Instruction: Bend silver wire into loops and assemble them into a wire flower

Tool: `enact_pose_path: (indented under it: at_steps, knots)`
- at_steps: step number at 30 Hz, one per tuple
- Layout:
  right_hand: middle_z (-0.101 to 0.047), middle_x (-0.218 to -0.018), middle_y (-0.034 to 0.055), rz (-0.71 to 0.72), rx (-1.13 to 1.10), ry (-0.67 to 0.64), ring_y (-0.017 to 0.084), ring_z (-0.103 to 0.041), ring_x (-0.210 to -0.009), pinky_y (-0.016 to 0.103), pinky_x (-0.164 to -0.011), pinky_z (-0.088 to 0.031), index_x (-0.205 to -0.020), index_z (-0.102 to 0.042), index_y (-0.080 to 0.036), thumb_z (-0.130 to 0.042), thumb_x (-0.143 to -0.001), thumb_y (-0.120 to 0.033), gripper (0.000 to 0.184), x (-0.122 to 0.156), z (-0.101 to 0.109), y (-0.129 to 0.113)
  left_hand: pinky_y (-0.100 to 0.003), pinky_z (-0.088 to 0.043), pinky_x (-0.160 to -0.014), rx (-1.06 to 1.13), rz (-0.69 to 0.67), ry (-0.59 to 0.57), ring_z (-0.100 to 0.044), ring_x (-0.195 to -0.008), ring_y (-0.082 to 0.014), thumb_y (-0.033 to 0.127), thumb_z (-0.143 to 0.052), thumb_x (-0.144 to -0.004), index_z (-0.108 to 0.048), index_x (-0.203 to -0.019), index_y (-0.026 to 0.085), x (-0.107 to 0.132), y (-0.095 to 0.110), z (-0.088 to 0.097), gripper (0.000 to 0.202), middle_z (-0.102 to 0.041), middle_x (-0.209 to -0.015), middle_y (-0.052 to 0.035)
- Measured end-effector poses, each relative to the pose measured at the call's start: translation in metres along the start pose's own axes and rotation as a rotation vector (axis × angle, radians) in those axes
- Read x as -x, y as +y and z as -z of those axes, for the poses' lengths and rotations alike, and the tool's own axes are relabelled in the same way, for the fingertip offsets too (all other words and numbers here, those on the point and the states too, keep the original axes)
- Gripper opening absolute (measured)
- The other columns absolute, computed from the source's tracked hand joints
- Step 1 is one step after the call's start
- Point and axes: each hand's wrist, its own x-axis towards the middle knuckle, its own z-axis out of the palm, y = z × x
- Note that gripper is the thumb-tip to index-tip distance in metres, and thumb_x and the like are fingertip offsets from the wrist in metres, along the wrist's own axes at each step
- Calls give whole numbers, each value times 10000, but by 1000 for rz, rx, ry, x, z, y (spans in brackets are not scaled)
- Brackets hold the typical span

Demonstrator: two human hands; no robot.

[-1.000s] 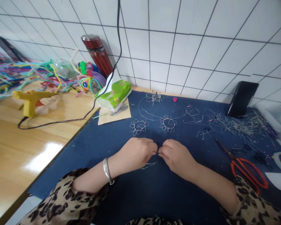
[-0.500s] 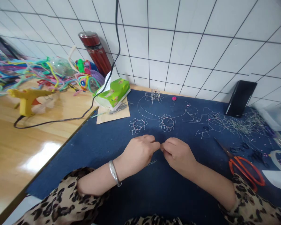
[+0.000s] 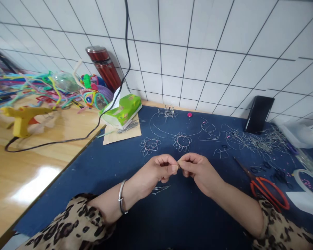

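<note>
Head view: both hands over the blue mat (image 3: 193,215), fingertips meeting or nearly so; cannot tell which.
Left hand (image 3: 155,172): thumb and forefinger pinched, apparently on a fine piece, mostly hidden and too small to identify; perhaps wire, judging by the neighbouring things.
Right hand (image 3: 200,170): matching pinch from the opposite side, seemingly on the same fine piece.
Pinch: best held near the very tips, firm but not crushing, with one hand steadying and the other making small, slow turns.
Loose wires (image 3: 161,189): lying on the mat just beside the left hand; worth guarding against a dragging wrist or bangle (image 3: 121,198).
Wire rings: two looped ones, left (image 3: 150,146) and right (image 3: 182,141), flat beyond the hands; useful for comparing loop size, easily bent by a careless knuckle.
Wire tangle (image 3: 266,140): well apart, far right; best avoided by any long end.
Scissors (image 3: 254,180): beside the right forearm, within likely reach; mind the point when shifting that elbow.
</note>
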Motion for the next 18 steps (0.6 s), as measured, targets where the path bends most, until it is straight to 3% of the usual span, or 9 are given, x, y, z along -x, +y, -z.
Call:
enact_pose_path:
  at_steps: [5,9,18]
  knots:
    - [-533,-644,-31,-88,10,-139,57,-432,-532,218,-535,-348,-756,-612,-159,-646,-714,-282,134,-6,12,-5,-193,-244,-468,-34,98,-72,-379,-489,-35,228,-640,-741,-609,-786,130,-1,7,11,112,-562,-688,4]
    - [-554,-649,-26,-89,71,-189,57,-450,-518,217,-524,-371,-746,-588,-156,-636,-716,-289,145,-7,14,-8,-194,-241,-468,-88,73,-80,-376,-491,-38,220,-625,-754,-610,-796,128,0,9,12,103,-566,-685,4]
    - [-534,-638,-40,78,140,-101,64,-483,-538,225,-550,-409,-751,-552,-166,-605,-759,-268,114,-5,5,0,-197,-263,-481,-89,-50,50,-366,-516,-47,224,-597,-777,-572,-761,133,-2,-3,4,96,-530,-685,15]
